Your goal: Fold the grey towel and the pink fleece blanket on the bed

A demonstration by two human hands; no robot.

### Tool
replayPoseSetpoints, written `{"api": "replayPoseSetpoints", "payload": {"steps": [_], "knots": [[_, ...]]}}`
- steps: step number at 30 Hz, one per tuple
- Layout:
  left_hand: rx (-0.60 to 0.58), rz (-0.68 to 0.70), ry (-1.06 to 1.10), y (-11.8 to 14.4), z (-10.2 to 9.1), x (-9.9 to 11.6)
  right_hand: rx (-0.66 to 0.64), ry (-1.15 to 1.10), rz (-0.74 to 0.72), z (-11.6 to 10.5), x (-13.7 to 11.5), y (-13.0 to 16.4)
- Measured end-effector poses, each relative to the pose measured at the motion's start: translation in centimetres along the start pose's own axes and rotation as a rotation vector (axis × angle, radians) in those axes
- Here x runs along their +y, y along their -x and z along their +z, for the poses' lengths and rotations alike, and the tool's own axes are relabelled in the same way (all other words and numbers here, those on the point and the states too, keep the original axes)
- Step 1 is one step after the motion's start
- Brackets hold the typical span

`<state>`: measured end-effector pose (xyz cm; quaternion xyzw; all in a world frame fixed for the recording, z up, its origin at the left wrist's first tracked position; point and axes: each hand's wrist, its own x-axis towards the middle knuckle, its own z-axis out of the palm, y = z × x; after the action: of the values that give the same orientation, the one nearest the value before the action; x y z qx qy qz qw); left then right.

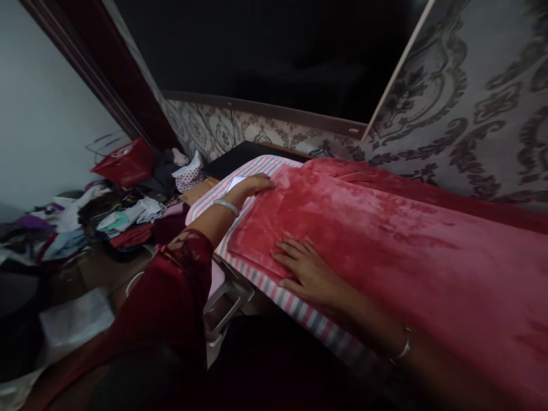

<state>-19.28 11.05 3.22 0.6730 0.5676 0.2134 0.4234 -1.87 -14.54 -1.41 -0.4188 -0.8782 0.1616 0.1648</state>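
Your left hand (pixel 257 184) lies flat on the red blanket's (pixel 385 240) far corner. Your right hand (pixel 306 271) presses its near edge, fingers spread, gripping nothing.

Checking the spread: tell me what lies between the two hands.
In the head view, only red fleece blanket stretches between the left hand and right hand; both rest flat on it.

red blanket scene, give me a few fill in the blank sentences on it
1. Both hands rest flat on a plush blanket whose colour is ____.
2. Under the blanket lies a sheet patterned with pink and white ____.
3. The left hand and the right hand each show a ____ at the wrist.

Missing words: red; stripes; bangle
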Motion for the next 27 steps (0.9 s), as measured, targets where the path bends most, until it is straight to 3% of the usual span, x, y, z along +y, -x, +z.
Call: {"api": "replayPoseSetpoints", "payload": {"steps": [6, 12, 18, 22, 27], "knots": [[-0.023, -0.033, -0.075, 7.6, -1.3, -3.1, 0.134, 0.203, 0.104, 0.6, -2.5, 0.4], [0.061, 0.040, -0.079, 13.6, -1.4, -5.7, 0.206, 0.336, 0.119, 1.6, -3.4, 0.9], [0.051, 0.032, 0.119, 15.9, -0.6, -6.3, 0.268, 0.328, 0.119, 2.9, -3.9, 1.3], [0.011, 0.082, 0.135, 16.3, -0.3, -6.7, 0.255, 0.316, 0.185, 2.4, -3.8, 2.6], [0.134, 0.027, 0.166, 16.5, 0.5, -7.2, 0.190, 0.264, 0.250, 1.4, -3.6, 4.6]]}}
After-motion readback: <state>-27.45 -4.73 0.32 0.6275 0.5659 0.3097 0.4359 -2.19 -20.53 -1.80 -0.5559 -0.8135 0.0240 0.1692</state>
